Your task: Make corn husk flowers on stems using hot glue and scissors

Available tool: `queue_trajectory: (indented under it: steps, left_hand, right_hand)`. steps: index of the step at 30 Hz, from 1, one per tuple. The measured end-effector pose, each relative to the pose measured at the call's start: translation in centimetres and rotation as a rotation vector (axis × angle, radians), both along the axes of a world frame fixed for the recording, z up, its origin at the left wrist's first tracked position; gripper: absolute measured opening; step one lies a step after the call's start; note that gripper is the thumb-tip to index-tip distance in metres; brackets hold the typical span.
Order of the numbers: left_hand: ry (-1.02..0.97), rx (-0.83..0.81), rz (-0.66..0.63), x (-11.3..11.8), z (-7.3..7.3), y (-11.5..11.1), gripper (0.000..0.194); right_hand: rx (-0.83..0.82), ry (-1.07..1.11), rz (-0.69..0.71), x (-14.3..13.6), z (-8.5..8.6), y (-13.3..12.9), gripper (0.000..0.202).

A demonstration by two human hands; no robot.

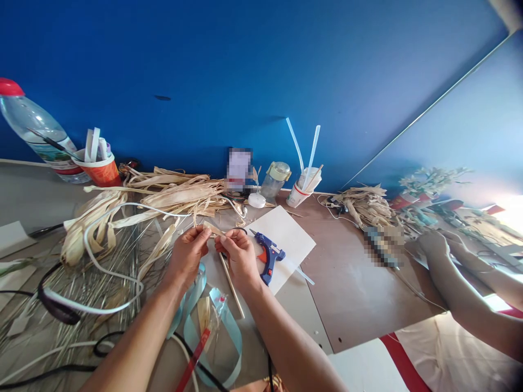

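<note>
Both of my hands meet over the middle of the table, pinching one small strip of dried corn husk (213, 230) between them. My left hand (190, 247) grips the strip's left end with thumb and forefinger. The other end sits in the fingers of my right hand (238, 251). Just right of that hand, a blue glue gun (270, 258) lies on a white sheet (291, 231). Beneath my wrists are a light blue ribbon (236, 337) and a thin wooden stick (232, 286). A large pile of dried corn husks (183, 193) lies behind my left hand.
Thin wires (118, 272) and a white cable (87, 245) spread over the left side. Along the blue wall stand a plastic bottle (41, 128), a red cup (100, 170), a lidded jar (275, 182) and a cup with glue sticks (300, 193). A co-worker's arms (453, 272) reach in at right.
</note>
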State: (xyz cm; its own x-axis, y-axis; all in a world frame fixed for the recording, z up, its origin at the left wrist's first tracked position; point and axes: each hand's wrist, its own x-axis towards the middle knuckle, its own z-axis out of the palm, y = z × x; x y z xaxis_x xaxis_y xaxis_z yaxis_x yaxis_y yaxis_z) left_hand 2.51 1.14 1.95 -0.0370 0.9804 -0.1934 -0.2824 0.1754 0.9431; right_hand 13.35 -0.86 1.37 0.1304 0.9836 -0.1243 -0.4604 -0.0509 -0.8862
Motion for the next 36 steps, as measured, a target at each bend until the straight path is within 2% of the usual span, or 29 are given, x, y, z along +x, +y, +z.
queue_trajectory:
  steps: [3, 5, 7, 10, 14, 19, 28, 36]
  left_hand:
    - [0.134, 0.011, 0.024, -0.2, 0.0, 0.0, 0.025]
    - [0.234, 0.027, -0.020, -0.2, -0.2, -0.1, 0.023]
    - [0.273, 0.042, -0.091, -0.2, -0.4, -0.2, 0.023]
    - [0.271, 0.047, -0.165, -0.1, -0.6, -0.3, 0.026]
    - [0.295, 0.050, -0.198, -0.1, -0.3, -0.4, 0.028]
    - [0.329, 0.099, -0.274, 0.0, 0.3, -0.4, 0.029]
    - [0.281, 0.126, -0.326, 0.0, 0.4, -0.5, 0.027]
    - [0.261, 0.120, -0.391, -0.3, 0.2, -0.5, 0.024]
  right_hand:
    - [0.036, -0.123, -0.053, 1.0, 0.3, 0.1, 0.014]
    - [0.061, -0.178, -0.117, 1.8, 0.6, 0.4, 0.016]
    - [0.065, -0.193, -0.121, 2.5, 0.8, 0.7, 0.018]
    - [0.047, -0.158, -0.041, 2.9, 0.8, 1.1, 0.019]
    - [-0.015, -0.176, 0.046, 2.8, 0.7, 1.0, 0.018]
    - [0.016, -0.251, 0.136, 2.7, 0.9, 0.8, 0.021]
    - [-0.119, -0.010, 0.231, 2.9, 1.3, 0.8, 0.016]
    - [-0.168, -0.007, 0.253, 2.9, 1.5, 0.8, 0.017]
